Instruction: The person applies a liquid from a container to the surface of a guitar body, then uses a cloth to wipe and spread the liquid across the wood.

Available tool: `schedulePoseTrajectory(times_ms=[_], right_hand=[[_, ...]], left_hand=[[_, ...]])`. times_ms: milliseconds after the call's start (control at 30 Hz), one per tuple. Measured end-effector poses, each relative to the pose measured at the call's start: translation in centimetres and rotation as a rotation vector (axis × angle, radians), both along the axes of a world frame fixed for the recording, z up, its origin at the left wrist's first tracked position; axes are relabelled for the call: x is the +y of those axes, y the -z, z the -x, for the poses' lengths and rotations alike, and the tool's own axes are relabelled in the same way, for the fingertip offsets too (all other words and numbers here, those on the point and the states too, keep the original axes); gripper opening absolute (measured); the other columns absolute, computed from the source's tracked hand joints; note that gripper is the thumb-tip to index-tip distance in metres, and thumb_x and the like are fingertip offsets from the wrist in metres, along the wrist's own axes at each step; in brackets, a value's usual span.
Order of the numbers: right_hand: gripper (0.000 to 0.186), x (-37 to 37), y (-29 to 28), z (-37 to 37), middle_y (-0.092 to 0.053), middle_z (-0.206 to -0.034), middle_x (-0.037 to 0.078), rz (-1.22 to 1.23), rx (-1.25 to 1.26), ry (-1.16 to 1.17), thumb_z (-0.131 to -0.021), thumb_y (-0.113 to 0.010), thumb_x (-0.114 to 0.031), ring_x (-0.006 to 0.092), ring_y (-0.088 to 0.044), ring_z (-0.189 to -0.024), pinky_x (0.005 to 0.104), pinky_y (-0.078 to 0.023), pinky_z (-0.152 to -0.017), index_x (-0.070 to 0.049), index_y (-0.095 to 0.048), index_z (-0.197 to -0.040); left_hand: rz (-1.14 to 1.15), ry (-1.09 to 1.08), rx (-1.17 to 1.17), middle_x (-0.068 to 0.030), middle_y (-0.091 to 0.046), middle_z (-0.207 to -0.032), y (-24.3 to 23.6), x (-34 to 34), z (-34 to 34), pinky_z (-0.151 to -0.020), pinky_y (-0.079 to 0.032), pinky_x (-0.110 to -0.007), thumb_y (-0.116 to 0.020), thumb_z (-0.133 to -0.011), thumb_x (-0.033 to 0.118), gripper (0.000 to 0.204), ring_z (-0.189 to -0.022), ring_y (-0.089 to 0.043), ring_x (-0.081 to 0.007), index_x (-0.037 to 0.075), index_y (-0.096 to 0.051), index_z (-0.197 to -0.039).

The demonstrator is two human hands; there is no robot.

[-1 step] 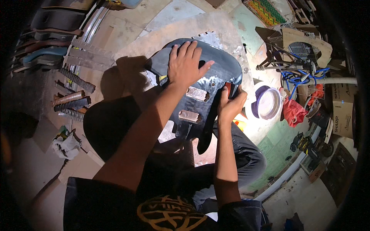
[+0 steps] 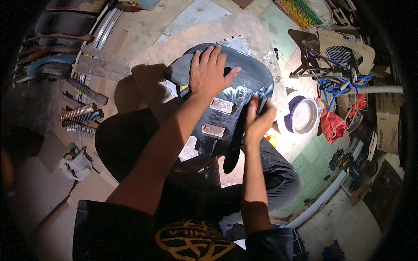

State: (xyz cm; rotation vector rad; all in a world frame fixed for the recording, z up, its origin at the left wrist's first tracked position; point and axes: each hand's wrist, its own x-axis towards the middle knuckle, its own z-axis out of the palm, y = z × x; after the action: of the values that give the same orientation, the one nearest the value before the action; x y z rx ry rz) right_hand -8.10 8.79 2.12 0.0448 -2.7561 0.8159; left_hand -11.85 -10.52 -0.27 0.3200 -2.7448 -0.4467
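Observation:
A dark electric guitar body [image 2: 252,74] lies across my lap, its face up and two bare-wood rectangular cavities [image 2: 223,105] showing. Whitish smears mark the surface near its right edge. My left hand [image 2: 207,74] rests flat on the upper part, fingers stretched and thumb out to the right. At the right edge, my right hand [image 2: 259,122] is closed, with its thumb on the near side and its fingertips blurred. The small red-and-dark block seen in its grip earlier is mostly hidden now.
A purple-rimmed basin [image 2: 303,115] stands right of the guitar body, near a red plastic bag [image 2: 333,126]. Blue cable [image 2: 339,87] tangles around metal parts further right. Several ribbed strips [image 2: 80,113] lie at left, below a row of curved panels [image 2: 54,58].
My right hand shifts slightly along the guitar body's edge and blurs; the red of the block drops out of sight. My left hand stays in place.

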Motion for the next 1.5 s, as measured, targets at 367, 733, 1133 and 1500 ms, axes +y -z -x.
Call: schedulePoseTrajectory(times_ms=[367,733,1133,1500], right_hand=[[0.037,0.0,0.4,-0.3,-0.061,-0.106,0.03,0.008,0.006,0.027,-0.09,-0.075,-0.016,0.047,-0.059,-0.099,0.0495,-0.047,-0.09,0.009,-0.058,-0.111],[0.042,0.0,-0.1,0.0,-0.061,-0.111,0.028,0.019,-0.067,0.043,-0.089,-0.076,-0.018,0.044,-0.059,-0.104,0.0453,-0.047,-0.092,0.009,-0.057,-0.116],[0.039,0.1,0.3,-1.3,-0.06,-0.102,0.025,0.001,-0.009,0.009,-0.09,-0.074,-0.019,0.0446,-0.059,-0.093,0.0509,-0.047,-0.082,0.006,-0.059,-0.117],[0.037,-0.1,-0.4,0.6,-0.06,-0.099,0.024,-0.012,-0.012,0.085,-0.09,-0.074,-0.021,0.0431,-0.059,-0.094,0.0498,-0.047,-0.082,0.005,-0.061,-0.113]], left_hand=[[0.015,-0.008,0.046,-0.0083,-0.064,-0.136,-0.1,0.1,0.8,-0.113,-0.035,-0.051,-0.066,-0.089,0.057,0.053,-0.131,-0.054,-0.0266,0.011,-0.069,-0.115],[-0.006,0.014,0.038,-0.0097,-0.062,-0.136,0.8,-0.1,0.4,-0.114,-0.032,-0.053,-0.062,-0.091,0.058,0.056,-0.133,-0.051,-0.0276,0.01,-0.066,-0.118],[-0.016,0.05,0.034,-0.0129,-0.062,-0.138,-0.3,-0.3,0.3,-0.113,-0.034,-0.054,-0.066,-0.093,0.047,0.048,-0.132,-0.053,-0.0317,0.006,-0.066,-0.118],[-0.002,0.081,0.028,-0.0133,-0.063,-0.136,-0.4,0.0,0.2,-0.112,-0.036,-0.054,-0.064,-0.094,0.048,0.047,-0.131,-0.054,-0.0325,0.006,-0.066,-0.117]])
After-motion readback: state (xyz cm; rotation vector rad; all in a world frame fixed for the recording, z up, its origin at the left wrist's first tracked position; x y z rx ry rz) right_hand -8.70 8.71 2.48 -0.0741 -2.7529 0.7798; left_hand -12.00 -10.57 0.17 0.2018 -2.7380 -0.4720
